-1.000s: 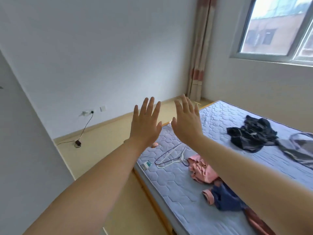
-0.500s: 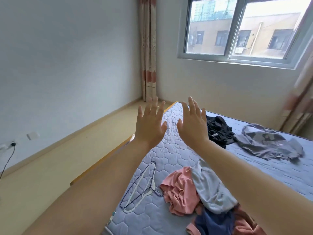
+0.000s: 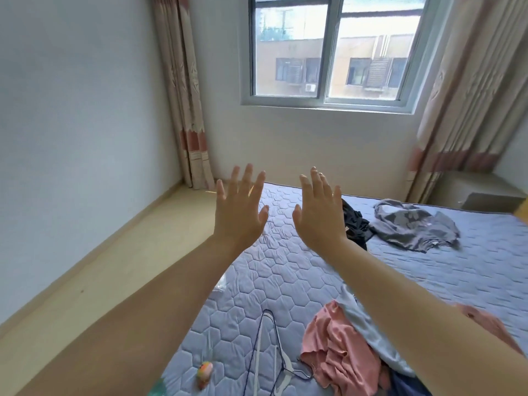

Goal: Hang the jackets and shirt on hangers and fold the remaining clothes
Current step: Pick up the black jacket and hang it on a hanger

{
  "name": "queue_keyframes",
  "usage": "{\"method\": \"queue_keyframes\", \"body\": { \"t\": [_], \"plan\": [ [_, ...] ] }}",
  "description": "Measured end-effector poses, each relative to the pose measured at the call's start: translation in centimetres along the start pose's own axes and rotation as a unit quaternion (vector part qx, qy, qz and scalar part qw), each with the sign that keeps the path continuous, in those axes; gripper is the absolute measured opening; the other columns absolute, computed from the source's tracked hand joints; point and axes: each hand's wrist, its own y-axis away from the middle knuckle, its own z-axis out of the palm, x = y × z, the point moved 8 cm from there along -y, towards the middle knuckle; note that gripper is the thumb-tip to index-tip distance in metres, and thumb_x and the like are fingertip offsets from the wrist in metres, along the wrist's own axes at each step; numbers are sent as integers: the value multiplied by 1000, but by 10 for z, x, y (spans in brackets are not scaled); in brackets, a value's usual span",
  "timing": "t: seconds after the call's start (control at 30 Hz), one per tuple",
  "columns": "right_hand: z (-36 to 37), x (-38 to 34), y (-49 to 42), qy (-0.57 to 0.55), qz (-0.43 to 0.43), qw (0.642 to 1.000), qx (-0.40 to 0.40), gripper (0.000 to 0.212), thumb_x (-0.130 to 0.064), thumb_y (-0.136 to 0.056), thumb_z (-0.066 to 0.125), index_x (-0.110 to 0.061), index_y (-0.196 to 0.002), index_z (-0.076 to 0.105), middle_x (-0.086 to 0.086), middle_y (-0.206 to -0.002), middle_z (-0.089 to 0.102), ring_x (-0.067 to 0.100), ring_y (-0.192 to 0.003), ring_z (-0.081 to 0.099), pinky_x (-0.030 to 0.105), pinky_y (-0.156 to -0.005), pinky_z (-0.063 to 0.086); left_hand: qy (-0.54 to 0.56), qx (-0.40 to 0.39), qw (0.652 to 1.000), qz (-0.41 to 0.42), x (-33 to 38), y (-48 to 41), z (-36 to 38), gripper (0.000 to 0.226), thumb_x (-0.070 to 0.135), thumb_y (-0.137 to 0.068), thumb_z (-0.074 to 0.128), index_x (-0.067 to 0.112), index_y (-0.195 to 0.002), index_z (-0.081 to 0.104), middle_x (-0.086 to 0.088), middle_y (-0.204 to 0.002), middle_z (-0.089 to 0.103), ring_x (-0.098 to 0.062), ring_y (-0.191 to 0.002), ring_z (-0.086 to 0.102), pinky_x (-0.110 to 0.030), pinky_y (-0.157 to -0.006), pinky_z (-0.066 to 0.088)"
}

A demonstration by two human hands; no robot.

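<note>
My left hand (image 3: 239, 208) and my right hand (image 3: 319, 212) are raised side by side above the bed, fingers straight and spread, holding nothing. Below my right forearm lies a pile with a pink garment (image 3: 340, 352), a pale grey-blue garment (image 3: 368, 335) and a dark blue garment (image 3: 405, 385). Thin wire hangers (image 3: 270, 358), white and dark blue, lie left of the pile. A black garment (image 3: 354, 224) and a grey patterned garment (image 3: 414, 227) lie farther back on the quilted blue mattress (image 3: 285, 270).
A small orange-and-white object (image 3: 205, 372) lies near the mattress's near-left edge. Bare floor (image 3: 114, 270) runs along the bed's left side to the wall. A window (image 3: 331, 50) with curtains (image 3: 183, 90) on both sides is ahead; a low ledge (image 3: 485, 192) stands at right.
The view has swung right, from the left wall toward the window, so more of the bed and clothes shows. Both hands stay raised and spread, now slightly farther apart.
</note>
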Motion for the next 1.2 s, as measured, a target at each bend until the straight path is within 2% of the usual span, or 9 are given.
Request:
{"method": "queue_keyframes", "body": {
  "t": [0.13, 0.27, 0.4, 0.57, 0.7, 0.8, 0.9, 1.03, 1.2],
  "plan": [
    [2, -55, -23, 43, 7, 999, 24, 65, -25, -83, 64, -4, -140, 42, 19, -150, 33, 34, -136, 38, 59, -106, 29, 3, 6, 999, 33, -50, -8, -2, 65, 43, -87, 34, 17, -147, 26, -13, -154, 29, -36, -141, 26, -63, -105, 28],
    [8, -93, -37, 33, 7, 998, 61, 62, -24, -82, 66, -5, -137, 45, 20, -148, 37, 36, -133, 41, 60, -104, 31, -1, 14, 999, 28, -97, -11, 3, 65, 43, -87, 27, 18, -147, 22, -14, -155, 27, -36, -142, 25, -63, -106, 26],
    [28, -129, -48, 31, -12, 998, 47, 60, -27, -87, 60, -6, -140, 42, 19, -151, 32, 36, -136, 36, 60, -108, 26, 13, 32, 999, 7, -130, -5, 10, 64, 42, -88, 27, 18, -147, 22, -14, -154, 28, -36, -142, 26, -64, -106, 24],
    [53, -187, -60, 22, -6, 1000, 10, 58, -32, -98, 40, -11, -150, 23, 11, -160, 6, 29, -146, 12, 53, -115, 7, 14, 25, 1000, -13, -192, 13, 15, 65, 43, -88, 27, 19, -148, 21, -13, -155, 26, -35, -143, 24, -62, -107, 25],
    [72, -264, -74, 10, -10, 1000, 14, 59, -30, -97, 43, -9, -149, 26, 13, -159, 10, 31, -145, 16, 54, -115, 10, 5, 14, 1000, -25, -275, 31, 19, 66, 43, -88, 27, 19, -150, 23, -12, -156, 23, -35, -144, 20, -62, -108, 22],
    [93, -341, -83, 2, -10, 1000, 14, 59, -30, -96, 44, -8, -148, 27, 14, -159, 12, 32, -145, 17, 54, -115, 12, -1, 6, 999, -32, -352, 51, 23, 67, 45, -89, 20, 22, -152, 16, -10, -159, 16, -33, -146, 14, -60, -111, 17],
    [117, -428, -93, -3, 5, 1000, 10, 59, -31, -96, 43, -8, -148, 26, 14, -159, 12, 31, -145, 16, 54, -115, 13, -17, -3, 1000, -18, -438, 66, 27, 67, 45, -92, 28, 22, -152, 8, -10, -160, 11, -32, -147, 10, -59, -113, 13],
    [144, -532, -115, -21, 24, 999, -10, 61, -31, -96, 42, -8, -149, 23, 13, -159, 10, 30, -146, 13, 52, -116, 8, -10, -18, 1000, -1, -545, 78, 24, 68, 42, -93, 36, 21, -153, 12, -9, -160, 8, -31, -147, 5, -59, -113, 10],
    [155, -611, -152, -34, 27, 999, -2, 60, -29, -96, 43, -8, -149, 24, 13, -159, 10, 30, -146, 12, 51, -116, 7, 16, -39, 999, -11, -639, 75, 34, 67, 41, -94, 36, 22, -153, 10, -7, -161, 5, -30, -148, 1, -59, -113, 8]
  ]
}}
